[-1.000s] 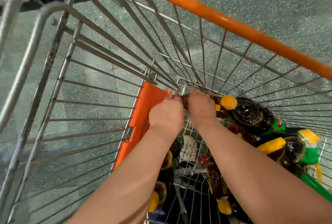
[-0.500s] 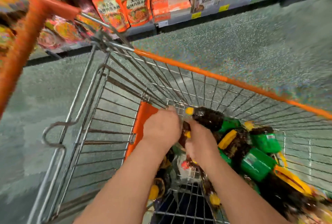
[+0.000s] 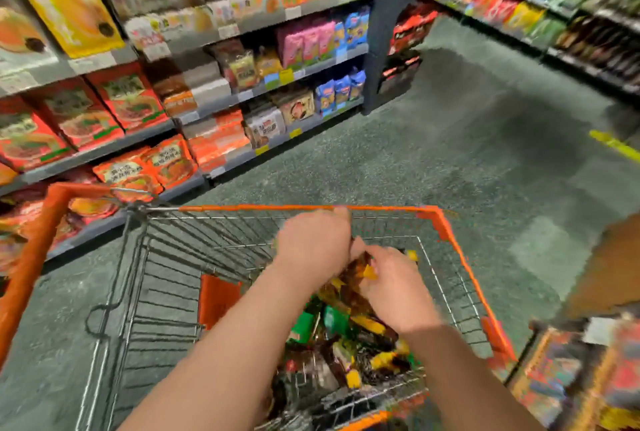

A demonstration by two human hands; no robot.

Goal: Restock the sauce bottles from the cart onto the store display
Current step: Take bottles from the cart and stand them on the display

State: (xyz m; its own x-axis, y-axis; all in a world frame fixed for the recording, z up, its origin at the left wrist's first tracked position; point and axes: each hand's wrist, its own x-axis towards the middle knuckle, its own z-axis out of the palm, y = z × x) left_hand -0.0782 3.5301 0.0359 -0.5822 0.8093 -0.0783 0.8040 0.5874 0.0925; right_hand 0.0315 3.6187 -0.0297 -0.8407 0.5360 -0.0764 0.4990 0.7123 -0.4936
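Sauce bottles (image 3: 360, 354) lie heaped in the cart (image 3: 460, 257), dark glass with yellow caps and green labels, all blurred by motion. Both arms reach in over the pile. Right hand (image 3: 394, 288) has its fingers curled down around a dark bottle (image 3: 353, 278) at the top of the heap; left hand (image 3: 313, 245) is bunched just beside it, but what it holds I cannot tell. Beyond the cart's orange rim: speckled floor (image 3: 450, 140), then shelves (image 3: 214, 77) packed with red and orange packets.
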